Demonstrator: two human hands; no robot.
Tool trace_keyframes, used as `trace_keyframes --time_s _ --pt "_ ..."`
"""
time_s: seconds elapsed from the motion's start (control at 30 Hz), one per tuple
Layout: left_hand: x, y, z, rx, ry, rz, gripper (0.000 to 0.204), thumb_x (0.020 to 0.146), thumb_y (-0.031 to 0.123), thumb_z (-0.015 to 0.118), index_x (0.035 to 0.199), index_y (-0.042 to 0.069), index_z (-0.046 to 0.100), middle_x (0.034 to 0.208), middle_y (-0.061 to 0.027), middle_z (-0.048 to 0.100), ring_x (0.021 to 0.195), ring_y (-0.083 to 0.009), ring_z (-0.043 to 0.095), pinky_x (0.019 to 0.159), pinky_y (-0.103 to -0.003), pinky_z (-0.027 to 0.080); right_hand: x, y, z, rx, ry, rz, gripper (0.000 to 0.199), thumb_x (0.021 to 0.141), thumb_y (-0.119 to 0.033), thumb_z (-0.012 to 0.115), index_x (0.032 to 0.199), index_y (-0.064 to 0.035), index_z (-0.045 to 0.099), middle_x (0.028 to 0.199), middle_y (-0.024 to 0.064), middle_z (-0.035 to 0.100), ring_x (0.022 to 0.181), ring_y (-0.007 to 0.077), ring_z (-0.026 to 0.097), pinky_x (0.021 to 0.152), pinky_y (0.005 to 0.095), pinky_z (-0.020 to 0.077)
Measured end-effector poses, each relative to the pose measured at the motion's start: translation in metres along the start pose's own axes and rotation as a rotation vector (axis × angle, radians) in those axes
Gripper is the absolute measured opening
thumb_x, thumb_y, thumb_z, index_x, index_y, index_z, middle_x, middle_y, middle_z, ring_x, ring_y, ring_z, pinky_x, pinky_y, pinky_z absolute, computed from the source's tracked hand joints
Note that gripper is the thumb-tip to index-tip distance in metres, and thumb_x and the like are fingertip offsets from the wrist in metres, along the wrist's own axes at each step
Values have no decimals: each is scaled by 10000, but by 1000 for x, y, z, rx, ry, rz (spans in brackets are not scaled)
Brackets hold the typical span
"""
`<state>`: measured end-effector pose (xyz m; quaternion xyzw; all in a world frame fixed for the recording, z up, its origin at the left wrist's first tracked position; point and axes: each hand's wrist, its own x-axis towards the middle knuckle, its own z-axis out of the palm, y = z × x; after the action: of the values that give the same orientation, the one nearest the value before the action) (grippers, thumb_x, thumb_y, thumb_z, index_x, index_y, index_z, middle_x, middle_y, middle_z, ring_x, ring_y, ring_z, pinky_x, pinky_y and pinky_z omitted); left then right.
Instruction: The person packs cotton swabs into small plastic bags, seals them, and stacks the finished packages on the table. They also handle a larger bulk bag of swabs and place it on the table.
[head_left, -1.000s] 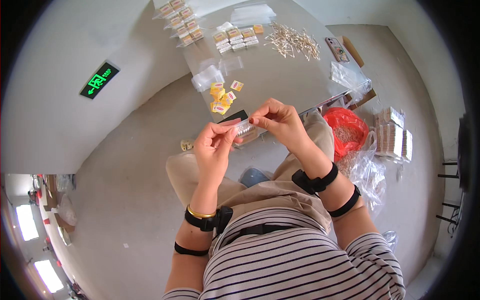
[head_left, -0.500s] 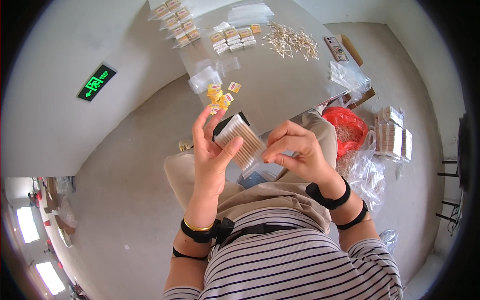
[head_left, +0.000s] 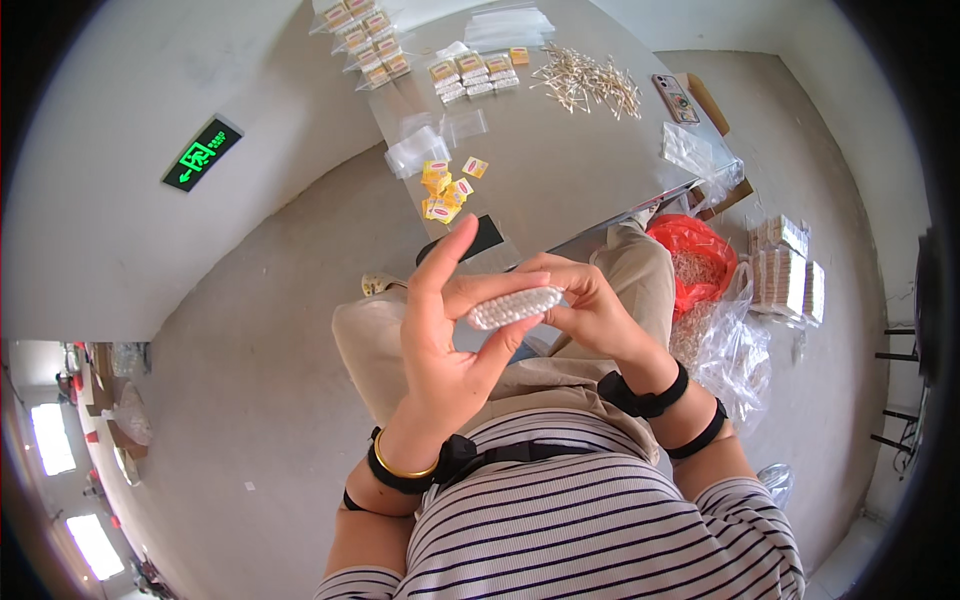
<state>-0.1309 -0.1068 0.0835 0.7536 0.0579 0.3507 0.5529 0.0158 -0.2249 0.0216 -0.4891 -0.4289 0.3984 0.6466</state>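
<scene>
Over my lap is a bundle of cotton swabs [head_left: 515, 309], turned so that its packed white tips face up toward me. My left hand [head_left: 446, 335] grips it between thumb and fingers, with the index finger raised off it. At the bundle's right end, the fingers of my right hand [head_left: 588, 308] close on it too. Whether a clear bag still surrounds the swabs cannot be made out from this angle. Just beyond my hands, yellow printed cards [head_left: 441, 208] lie in a loose pile at the table's near left, and a black flat object [head_left: 484, 238] rests at the edge.
On the metal table [head_left: 560, 170] lie loose swabs [head_left: 590, 80], packed swab bundles [head_left: 472, 75], clear bags [head_left: 418, 152] and a phone [head_left: 675, 99]. Right of my legs are a red bag of swabs [head_left: 690, 265], a clear plastic bag [head_left: 735, 360] and stacked swab packs [head_left: 778, 280].
The bundle has tipped from showing its wooden sticks side-on to showing its white ends. My right hand has moved left and now takes hold of it as well.
</scene>
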Motion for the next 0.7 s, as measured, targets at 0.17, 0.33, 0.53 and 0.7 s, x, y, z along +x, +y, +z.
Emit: trace_keyframes --time_s 0.17,0.33,0.53,0.7 --pt "1 8 -5 172 -114 180 541 831 -8 794 1308 -5 540 1070 -172 749 935 -215 735 821 -296 571 0 5 -3 33 -39 -28 160 900 -40 707 1056 -11 722 1048 66 682 994 180 624 905 321 483" --pt "2 5 -1 348 -44 278 324 807 15 819 1099 5 679 1070 -160 756 907 -237 743 790 -295 572 0 2 -3 -10 -47 -16 133 913 -42 705 1041 -9 719 1003 56 681 957 170 623 883 308 484" --pt "1 -12 -13 309 140 44 342 851 40 798 1165 -20 675 1090 -137 743 933 -188 717 818 -286 561 -2 -2 -4 -74 -27 -10 126 934 -78 713 1036 -3 718 964 74 695 912 170 640 839 303 496" --pt "3 -32 -16 0 225 -194 390 921 75 748 1273 -41 631 1197 -118 701 1028 -150 676 919 -291 533 -1 -8 -4 -138 -2 -61 116 960 -94 690 1006 12 702 968 99 704 869 187 661 805 317 507"
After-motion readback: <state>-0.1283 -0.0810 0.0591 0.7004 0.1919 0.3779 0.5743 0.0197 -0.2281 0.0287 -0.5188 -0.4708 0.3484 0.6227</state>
